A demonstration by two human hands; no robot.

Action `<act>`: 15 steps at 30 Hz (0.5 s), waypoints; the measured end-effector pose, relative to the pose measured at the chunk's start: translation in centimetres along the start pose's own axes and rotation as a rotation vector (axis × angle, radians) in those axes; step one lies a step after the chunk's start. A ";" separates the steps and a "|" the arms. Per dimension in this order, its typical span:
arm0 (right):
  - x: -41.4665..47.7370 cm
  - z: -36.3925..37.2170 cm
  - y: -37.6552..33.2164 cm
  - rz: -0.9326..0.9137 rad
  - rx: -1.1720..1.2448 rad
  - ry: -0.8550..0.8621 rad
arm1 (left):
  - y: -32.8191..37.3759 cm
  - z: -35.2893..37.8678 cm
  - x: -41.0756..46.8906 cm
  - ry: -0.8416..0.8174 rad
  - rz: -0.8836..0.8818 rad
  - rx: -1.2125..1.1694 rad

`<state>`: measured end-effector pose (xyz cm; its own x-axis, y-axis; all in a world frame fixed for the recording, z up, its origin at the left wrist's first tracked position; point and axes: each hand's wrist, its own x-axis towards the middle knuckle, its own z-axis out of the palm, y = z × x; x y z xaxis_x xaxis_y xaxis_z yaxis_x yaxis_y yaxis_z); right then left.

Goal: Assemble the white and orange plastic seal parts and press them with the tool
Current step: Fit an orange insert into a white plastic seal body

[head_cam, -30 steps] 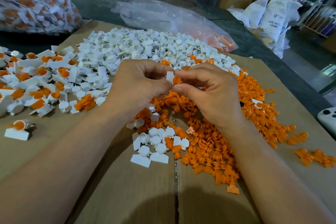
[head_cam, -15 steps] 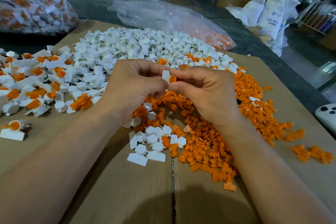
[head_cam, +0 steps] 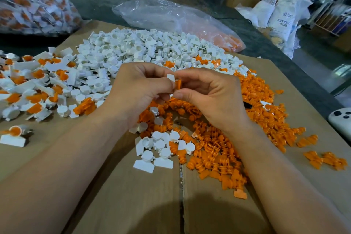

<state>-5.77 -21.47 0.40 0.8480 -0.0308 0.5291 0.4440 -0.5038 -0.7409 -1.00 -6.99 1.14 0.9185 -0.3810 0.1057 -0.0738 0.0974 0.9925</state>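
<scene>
Nearest me, both forearms reach in over the cardboard sheet (head_cam: 133,195) that covers the table. A small cluster of loose white parts (head_cam: 161,148) lies on it, just beside the near edge of the orange pile (head_cam: 218,150). Above that pile the hands meet, and that is where I see the risk. If the orange part (head_cam: 178,84) starts crooked into the white part (head_cam: 171,77), I judge it could jam. It could also spring out of the pinch and drop into the heap beneath, lost among its likes. The fingertips cover most of the joint, so I cannot tell how well the two line up. The left hand (head_cam: 140,91) has its fingers curled and pinches the white part between thumb and forefinger. The right hand (head_cam: 210,97), knuckles up, pinches the orange part, which touches the white one from the right. Both wrists hang low over the loose pieces, so a careless turn could scatter them. Farther off lie the white pile (head_cam: 152,49) and, to the left, the assembled seals (head_cam: 38,81), with a clear bag (head_cam: 171,17) beyond. I cannot pick out the pressing tool.
</scene>
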 end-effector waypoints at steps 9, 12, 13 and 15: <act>0.0 0.0 0.1 0.001 -0.034 0.056 | -0.1 0.0 0.1 -0.010 -0.019 -0.039; 0.1 0.0 0.1 -0.013 -0.026 0.045 | -0.2 -0.1 0.2 -0.015 -0.026 -0.044; 0.1 0.0 0.1 -0.016 -0.025 0.043 | -0.2 -0.1 0.2 -0.017 -0.027 -0.045; 0.1 0.0 0.1 -0.024 -0.015 0.038 | -0.2 -0.1 0.2 -0.018 -0.030 -0.045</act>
<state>-5.65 -21.52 0.41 0.8252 -0.0515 0.5625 0.4597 -0.5175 -0.7217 -0.78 -7.04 0.98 0.9130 -0.4004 0.0778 -0.0289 0.1267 0.9915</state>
